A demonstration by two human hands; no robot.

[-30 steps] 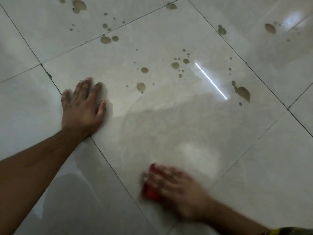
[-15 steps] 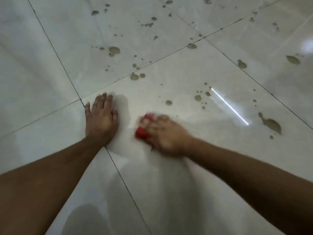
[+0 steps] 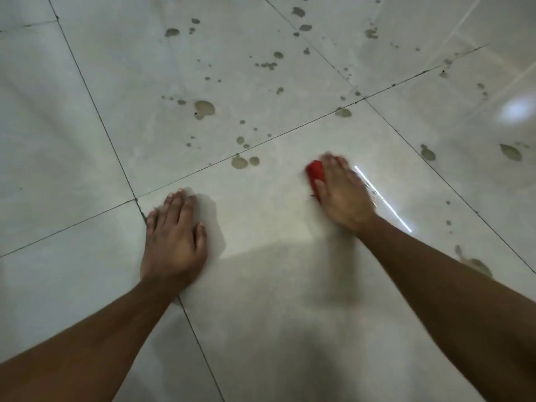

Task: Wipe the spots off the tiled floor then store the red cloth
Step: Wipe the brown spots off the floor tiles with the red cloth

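The red cloth is pressed onto the pale tiled floor under my right hand; only its left edge shows past my fingers. My left hand lies flat on the floor, fingers spread, at a tile corner, holding nothing. Brownish spots cover the tiles beyond my hands: a double spot on the grout line just left of the cloth, a large one farther away, and several small ones around them. More spots lie to the right and beside my right forearm.
Dark grout lines cross the glossy floor. A bright strip of reflected light runs just right of my right hand, and a round glare sits at the far right. My shadow darkens the tile between my arms.
My right hand has swept the red cloth away from me and to the right, from near my body toward the light streak. The spots it crossed are gone. My left hand stayed planted.
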